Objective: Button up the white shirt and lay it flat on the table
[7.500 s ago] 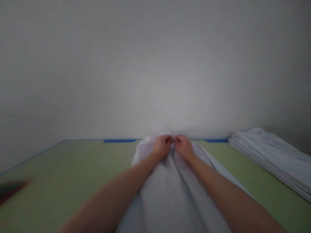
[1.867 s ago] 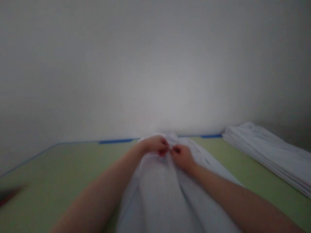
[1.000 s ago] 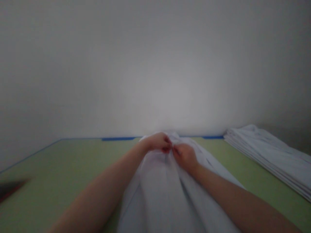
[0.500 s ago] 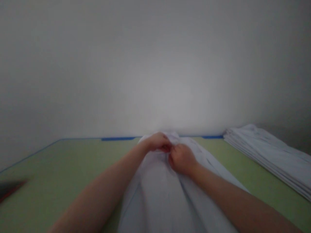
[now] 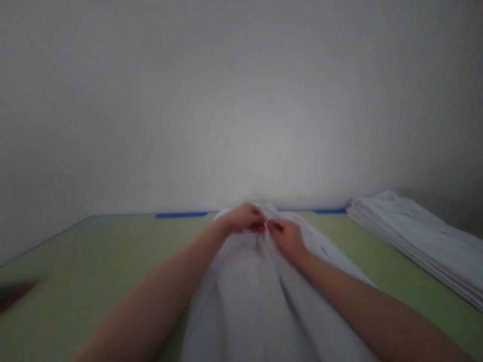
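**Two-Hand Pinch at the Far End of the Cloth**

Your right hand (image 5: pixel 289 237) has just opened out from a more curled posture; its fingertips now show, nearly meeting those of your left hand (image 5: pixel 247 217). This probably indicates an adjusted grip at the same spot rather than a new work position.

Hand state: both of your hands appear to pinch the white cloth (image 5: pixel 249 296), one on each side of a raised fold. Blur prevents you from telling whether a smaller part sits between the fingertips.

Cloth position: it lies beneath both hands and runs from them back toward you, in lengthwise folds, on the green table (image 5: pixel 124 261).

Surroundings: a pile of folded cloth (image 5: pixel 418 236) lies to the right of your right hand, well apart. A blurred dark object (image 5: pixel 15 294) lies far to the left of your left hand.
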A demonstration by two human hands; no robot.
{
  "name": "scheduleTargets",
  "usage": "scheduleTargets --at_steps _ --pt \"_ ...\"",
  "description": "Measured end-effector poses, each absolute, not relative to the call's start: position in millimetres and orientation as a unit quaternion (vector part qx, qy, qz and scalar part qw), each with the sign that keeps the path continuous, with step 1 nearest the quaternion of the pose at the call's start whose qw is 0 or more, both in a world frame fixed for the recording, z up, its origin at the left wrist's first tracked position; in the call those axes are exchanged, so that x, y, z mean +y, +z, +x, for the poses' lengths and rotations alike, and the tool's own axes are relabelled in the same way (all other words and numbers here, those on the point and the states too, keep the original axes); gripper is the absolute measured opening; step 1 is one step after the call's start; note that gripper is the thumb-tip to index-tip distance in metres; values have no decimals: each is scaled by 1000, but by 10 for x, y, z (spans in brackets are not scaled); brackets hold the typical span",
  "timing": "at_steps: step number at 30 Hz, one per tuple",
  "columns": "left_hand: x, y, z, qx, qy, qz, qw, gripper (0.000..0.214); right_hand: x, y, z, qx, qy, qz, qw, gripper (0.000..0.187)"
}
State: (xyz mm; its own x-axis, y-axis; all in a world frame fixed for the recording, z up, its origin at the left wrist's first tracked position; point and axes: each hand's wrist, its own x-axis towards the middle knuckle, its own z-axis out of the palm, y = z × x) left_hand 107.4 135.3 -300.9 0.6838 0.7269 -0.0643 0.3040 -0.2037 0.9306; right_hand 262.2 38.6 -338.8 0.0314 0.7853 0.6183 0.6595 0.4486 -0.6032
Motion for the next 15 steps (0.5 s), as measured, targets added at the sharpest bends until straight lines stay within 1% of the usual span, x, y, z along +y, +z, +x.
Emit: scheduleTargets --at_steps 3,8,15 --pt "1350 -3015 1075 331 184 797 470 27 397 -3404 2629 -672 73 -535 506 20" --pt "1322 -3018 1102 335 179 857 349 27 408 -3405 2633 -658 54 -561 499 20" --pt "1264 -2972 1161 337 153 887 276 26 430 -3403 2630 -652 46 -558 511 19"
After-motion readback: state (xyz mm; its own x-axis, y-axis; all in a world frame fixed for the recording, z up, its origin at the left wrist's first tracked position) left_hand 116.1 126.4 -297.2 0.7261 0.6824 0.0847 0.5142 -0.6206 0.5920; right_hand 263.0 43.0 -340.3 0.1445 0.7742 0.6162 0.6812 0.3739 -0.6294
